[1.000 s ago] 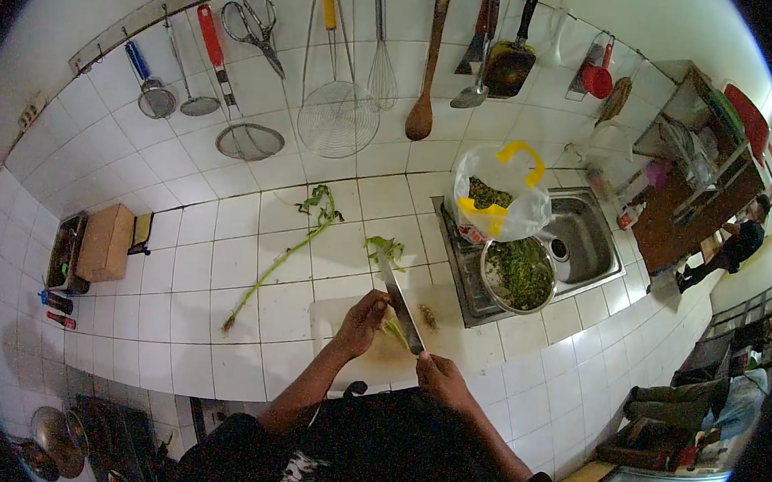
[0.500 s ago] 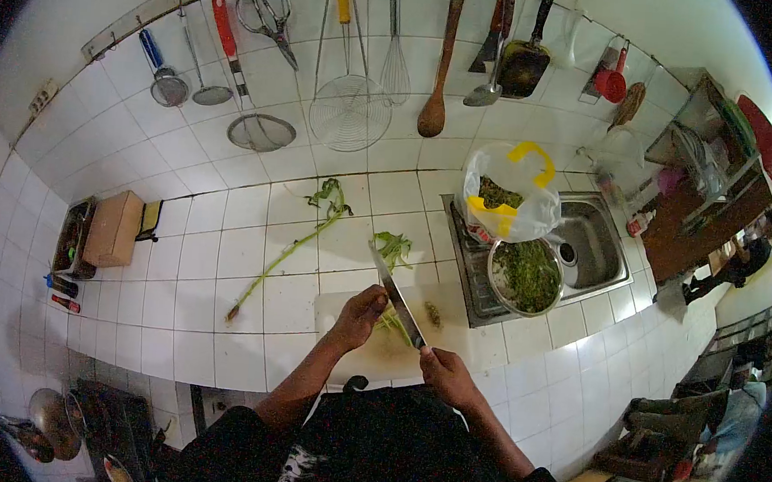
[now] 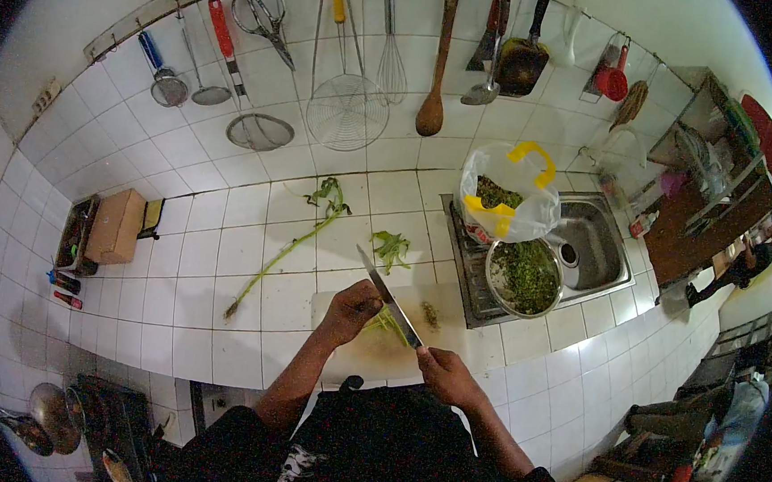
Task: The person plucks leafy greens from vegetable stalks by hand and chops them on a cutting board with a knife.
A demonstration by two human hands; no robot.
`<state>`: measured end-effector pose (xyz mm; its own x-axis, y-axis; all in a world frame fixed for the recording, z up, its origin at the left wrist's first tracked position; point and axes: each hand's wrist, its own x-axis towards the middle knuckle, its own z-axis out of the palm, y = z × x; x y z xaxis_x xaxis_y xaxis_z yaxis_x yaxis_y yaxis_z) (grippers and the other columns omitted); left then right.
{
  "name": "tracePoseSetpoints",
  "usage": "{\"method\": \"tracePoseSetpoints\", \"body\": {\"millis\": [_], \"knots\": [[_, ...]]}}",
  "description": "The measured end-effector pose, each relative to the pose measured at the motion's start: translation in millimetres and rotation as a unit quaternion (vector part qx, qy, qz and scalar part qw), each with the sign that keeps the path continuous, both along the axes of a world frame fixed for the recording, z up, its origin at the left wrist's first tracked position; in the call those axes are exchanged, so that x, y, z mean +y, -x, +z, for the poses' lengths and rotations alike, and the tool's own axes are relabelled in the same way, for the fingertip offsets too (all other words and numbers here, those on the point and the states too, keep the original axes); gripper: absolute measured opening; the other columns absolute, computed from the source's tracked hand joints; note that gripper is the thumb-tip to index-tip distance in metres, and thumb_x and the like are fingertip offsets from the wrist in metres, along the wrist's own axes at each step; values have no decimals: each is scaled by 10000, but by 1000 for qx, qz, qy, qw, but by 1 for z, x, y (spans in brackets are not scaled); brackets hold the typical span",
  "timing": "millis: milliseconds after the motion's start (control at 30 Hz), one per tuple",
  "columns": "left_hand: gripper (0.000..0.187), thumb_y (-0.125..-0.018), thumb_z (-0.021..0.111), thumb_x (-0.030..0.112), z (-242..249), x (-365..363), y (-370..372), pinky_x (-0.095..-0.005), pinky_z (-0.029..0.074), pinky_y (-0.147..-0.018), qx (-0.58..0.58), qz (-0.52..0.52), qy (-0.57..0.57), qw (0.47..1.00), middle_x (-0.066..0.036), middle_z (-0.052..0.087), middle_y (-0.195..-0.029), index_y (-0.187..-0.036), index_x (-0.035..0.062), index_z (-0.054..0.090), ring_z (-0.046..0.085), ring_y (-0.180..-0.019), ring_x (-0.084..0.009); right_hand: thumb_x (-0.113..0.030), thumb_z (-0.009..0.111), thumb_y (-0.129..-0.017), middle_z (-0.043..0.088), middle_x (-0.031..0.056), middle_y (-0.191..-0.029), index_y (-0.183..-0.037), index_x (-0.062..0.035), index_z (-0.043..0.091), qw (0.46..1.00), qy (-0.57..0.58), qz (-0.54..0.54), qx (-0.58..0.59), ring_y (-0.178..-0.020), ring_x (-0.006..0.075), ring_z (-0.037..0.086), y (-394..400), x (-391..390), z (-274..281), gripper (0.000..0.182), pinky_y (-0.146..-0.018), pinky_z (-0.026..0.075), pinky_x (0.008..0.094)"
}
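My right hand (image 3: 450,376) grips the handle of a kitchen knife (image 3: 391,302), its blade slanting up and to the left. My left hand (image 3: 351,314) is closed beside the blade, its fingers curled on some green stalks (image 3: 384,321); how much it holds is hidden. The stalks lie under the blade on a pale cutting board (image 3: 355,361). Right of the knife, a small brownish stalk end (image 3: 430,314) rests on the board. A green leaf (image 3: 392,249) lies just beyond the board. Farther left, a long leafy stalk (image 3: 288,257) lies on the tiles.
A steel bowl of chopped greens (image 3: 527,278) stands by the sink (image 3: 601,234). Behind it is a plastic bag (image 3: 532,206) with more greens. A cardboard box (image 3: 117,227) sits at the far left. Utensils, including a wooden spoon (image 3: 431,114), hang along the wall. Another person (image 3: 747,266) is at the right.
The knife and my left hand have shifted slightly up and to the left. The blade tip has moved away from the leaf, and more of the cut stalks shows under the blade.
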<state>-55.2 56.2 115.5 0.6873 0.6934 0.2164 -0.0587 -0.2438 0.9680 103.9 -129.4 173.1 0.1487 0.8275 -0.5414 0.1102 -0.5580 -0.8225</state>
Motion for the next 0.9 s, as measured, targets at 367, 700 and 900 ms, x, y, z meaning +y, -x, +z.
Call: {"method": "tracePoseSetpoints", "body": {"millis": [367, 700, 900], "knots": [[247, -858, 691, 220, -9, 3, 7, -317, 450, -845, 30, -100, 83, 991, -68, 627, -998, -976, 4, 679, 567, -938, -165, -462, 430, -978, 415, -24, -646, -744, -50, 491, 999, 6, 35, 2, -603, 89, 357, -7, -10, 1, 477, -516, 320, 295], [347, -724, 784, 306, -5, 9, 0, -313, 478, -690, 8, -26, 206, 978, -48, 565, -720, -664, 7, 616, 584, -723, -176, -497, 405, -973, 413, -3, -646, -741, -37, 481, 999, -8, 37, -21, -628, 113, 362, -3, -14, -11, 521, -540, 336, 311], [238, -715, 788, 172, -22, 26, 6, -257, 390, -565, -70, -86, 255, 961, -25, 549, -713, -694, -2, 627, 493, -641, -116, -505, 404, -971, 432, 5, -667, -736, -26, 485, 999, 10, 45, -23, -649, 119, 374, 2, -12, -8, 540, -558, 349, 315]]}}
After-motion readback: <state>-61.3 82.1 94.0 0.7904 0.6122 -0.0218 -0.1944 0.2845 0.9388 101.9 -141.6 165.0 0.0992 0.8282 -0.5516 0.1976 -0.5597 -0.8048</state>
